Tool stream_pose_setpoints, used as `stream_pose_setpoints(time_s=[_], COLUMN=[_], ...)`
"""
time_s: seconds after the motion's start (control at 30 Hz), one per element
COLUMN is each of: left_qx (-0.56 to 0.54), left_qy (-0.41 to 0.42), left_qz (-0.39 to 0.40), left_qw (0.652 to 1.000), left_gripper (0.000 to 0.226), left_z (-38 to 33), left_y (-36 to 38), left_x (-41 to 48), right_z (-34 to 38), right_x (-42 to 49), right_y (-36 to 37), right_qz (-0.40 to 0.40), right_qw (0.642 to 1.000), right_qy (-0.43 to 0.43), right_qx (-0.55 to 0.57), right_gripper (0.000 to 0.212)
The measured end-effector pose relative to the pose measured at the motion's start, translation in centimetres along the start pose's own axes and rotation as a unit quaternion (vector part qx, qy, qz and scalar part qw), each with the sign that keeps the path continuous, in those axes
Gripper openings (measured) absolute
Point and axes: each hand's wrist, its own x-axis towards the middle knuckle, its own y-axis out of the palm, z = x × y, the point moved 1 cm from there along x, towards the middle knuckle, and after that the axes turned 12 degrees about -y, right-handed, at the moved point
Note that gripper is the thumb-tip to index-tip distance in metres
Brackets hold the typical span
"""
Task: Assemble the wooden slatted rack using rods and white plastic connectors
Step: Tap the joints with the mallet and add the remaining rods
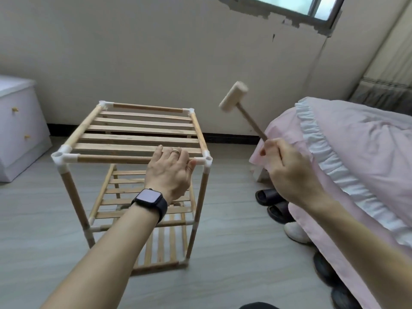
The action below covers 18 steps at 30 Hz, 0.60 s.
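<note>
The left grip clasps the top front rod of the rack. The right grip holds a wooden mallet aloft.

front rod partly hidden under the gripping left hand; mallet head blurred above the right hand, handle end enclosed in that grip.

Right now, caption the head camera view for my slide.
Left hand grips the top front rod of the slatted rack; right hand holds a wooden mallet raised.
</note>
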Motion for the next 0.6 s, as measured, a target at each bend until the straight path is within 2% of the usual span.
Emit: stream_pose_setpoints(time_s=[0.03,0.07,0.1,0.17,0.2,0.23,0.3,0.37,0.4,0.43,0.47,0.5,0.53,0.57,0.6], left_qx=[0.001,0.002,0.004,0.007,0.008,0.007,0.008,0.011,0.011,0.010,0.009,0.006,0.004,0.004,0.005], left_qy=[0.000,-0.001,-0.002,-0.001,0.002,0.005,0.006,0.005,0.005,0.004,0.003,0.003,0.004,0.006,0.008], left_qz=[0.001,0.004,0.007,0.009,0.009,0.011,0.011,0.015,0.015,0.015,0.016,0.017,0.017,0.017,0.015], left_qw=[1.000,1.000,1.000,1.000,1.000,1.000,1.000,1.000,1.000,1.000,1.000,1.000,1.000,1.000,1.000], left_gripper=[0.047,0.046,0.046,0.046,0.046,0.046,0.045,0.045,0.044,0.044,0.044,0.044,0.044,0.044,0.044], left_z=[-0.1,-0.1,-0.1,0.0,0.0,0.1,0.1,0.0,0.0,-0.1,-0.1,-0.1,-0.1,-0.1,-0.1], left_y=[-0.1,-0.1,-0.2,-0.3,-0.4,-0.5,-0.5,-0.6,-0.6,-0.6,-0.7,-0.8,-0.8,-0.8,-0.8], left_x=[0.1,0.0,0.0,-0.2,-0.1,-0.1,0.0,0.0,-0.1,-0.1,-0.1,-0.2,-0.2,-0.2,-0.2], right_z=[0.2,0.3,0.2,-0.1,-0.4,-0.6,-0.4,-0.3,-0.1,0.0,-0.1,-0.3,-0.6,-0.8,-0.8], right_x=[-0.2,-0.5,-0.9,-2.2,-2.2,-2.0,-1.0,-0.7,-0.8,-1.0,-1.4,-1.8,-1.8,-1.4,-0.8], right_y=[0.2,0.8,1.5,2.8,2.8,2.4,1.3,0.9,1.0,1.4,2.0,2.5,2.4,2.0,1.5], right_qz=[-0.047,-0.039,0.033,0.245,0.270,0.237,0.097,-0.027,-0.033,0.014,0.125,0.234,0.280,0.265,0.209], right_qw=[0.998,0.998,0.999,0.967,0.960,0.969,0.995,0.997,0.997,0.999,0.992,0.970,0.954,0.959,0.975], right_qy=[0.002,0.009,0.021,0.036,0.040,0.037,0.026,0.009,0.002,0.004,0.017,0.034,0.050,0.055,0.053], right_qx=[0.033,0.055,0.038,-0.054,-0.067,-0.050,0.014,0.069,0.074,0.051,-0.004,-0.060,-0.089,-0.083,-0.054], right_gripper=[0.036,0.033,0.031,0.032,0.033,0.033,0.033,0.033,0.034,0.036,0.038,0.040,0.040,0.040,0.040])
